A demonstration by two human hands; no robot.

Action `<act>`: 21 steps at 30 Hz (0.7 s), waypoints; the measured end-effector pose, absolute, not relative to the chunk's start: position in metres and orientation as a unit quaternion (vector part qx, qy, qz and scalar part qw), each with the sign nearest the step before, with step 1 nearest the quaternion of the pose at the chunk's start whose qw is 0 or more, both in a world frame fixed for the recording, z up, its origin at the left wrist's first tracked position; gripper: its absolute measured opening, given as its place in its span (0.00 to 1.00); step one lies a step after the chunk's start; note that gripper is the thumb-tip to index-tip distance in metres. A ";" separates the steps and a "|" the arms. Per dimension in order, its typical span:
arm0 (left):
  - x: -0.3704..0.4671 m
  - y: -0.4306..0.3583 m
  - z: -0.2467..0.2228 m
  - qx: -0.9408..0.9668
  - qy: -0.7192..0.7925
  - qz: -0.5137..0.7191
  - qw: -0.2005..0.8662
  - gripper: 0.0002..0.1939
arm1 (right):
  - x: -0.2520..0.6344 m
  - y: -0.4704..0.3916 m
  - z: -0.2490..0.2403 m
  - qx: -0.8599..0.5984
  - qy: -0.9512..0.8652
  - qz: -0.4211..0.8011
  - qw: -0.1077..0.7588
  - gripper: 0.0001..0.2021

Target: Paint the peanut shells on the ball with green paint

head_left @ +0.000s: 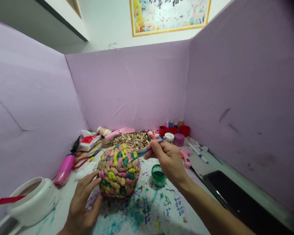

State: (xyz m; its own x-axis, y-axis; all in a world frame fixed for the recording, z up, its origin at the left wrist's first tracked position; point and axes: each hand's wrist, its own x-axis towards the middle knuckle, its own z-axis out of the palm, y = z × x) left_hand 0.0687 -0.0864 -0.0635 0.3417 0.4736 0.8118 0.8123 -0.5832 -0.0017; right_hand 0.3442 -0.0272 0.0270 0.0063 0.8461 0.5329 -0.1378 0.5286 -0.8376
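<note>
A round ball covered in peanuts in their shells (116,171) stands on the paint-spotted table. Its peanuts are pink, yellow, dark green and plain tan. At its left side is my left hand (82,202), fingertips against the shells, thumb spread apart below. My right hand (168,158) pinches a thin blue paintbrush (139,155) between thumb and fingers. The brush slants down to the left, its tip at the upper front of the ball, by a green peanut. Just below my right hand sits a small open jar of dark green paint (158,176).
Behind the ball lies a metal tray of shells (132,139). Paint jars (179,139) and red cups (184,131) stand at back right. A pink glue gun (186,156) and dark phone-like slab (245,202) lie right. Left are a white pot (36,202), pink pump (65,168) and scissors (80,162).
</note>
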 end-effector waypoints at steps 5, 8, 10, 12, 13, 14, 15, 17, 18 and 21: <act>0.069 -0.086 -0.063 -0.793 -0.407 -0.404 0.206 0.23 | 0.340 -0.022 0.022 -0.293 -0.573 0.411 0.646 0.20; 0.069 -0.086 -0.064 -0.793 -0.405 -0.404 0.210 0.23 | 0.342 -0.023 0.022 -0.313 -0.615 0.338 0.640 0.18; 0.069 -0.086 -0.064 -0.794 -0.401 -0.406 0.210 0.24 | 0.345 -0.027 0.024 -0.318 -0.654 0.260 0.636 0.16; 0.068 -0.087 -0.065 -0.793 -0.401 -0.408 0.209 0.24 | 0.348 -0.032 0.028 -0.304 -0.687 0.183 0.635 0.16; 0.068 -0.088 -0.065 -0.792 -0.404 -0.408 0.208 0.24 | 0.349 -0.035 0.029 -0.292 -0.698 0.151 0.636 0.15; 0.068 -0.088 -0.065 -0.790 -0.408 -0.408 0.208 0.24 | 0.349 -0.037 0.030 -0.279 -0.705 0.126 0.639 0.15; 0.068 -0.088 -0.066 -0.788 -0.411 -0.408 0.208 0.24 | 0.350 -0.039 0.030 -0.268 -0.710 0.108 0.643 0.14; 0.068 -0.088 -0.066 -0.786 -0.415 -0.409 0.205 0.24 | 0.350 -0.040 0.029 -0.250 -0.713 0.087 0.649 0.12; 0.068 -0.088 -0.066 -0.786 -0.416 -0.410 0.203 0.25 | 0.349 -0.041 0.028 -0.245 -0.715 0.081 0.650 0.12; 0.068 -0.087 -0.067 -0.786 -0.416 -0.415 0.193 0.26 | 0.347 -0.040 0.027 -0.243 -0.722 0.065 0.644 0.12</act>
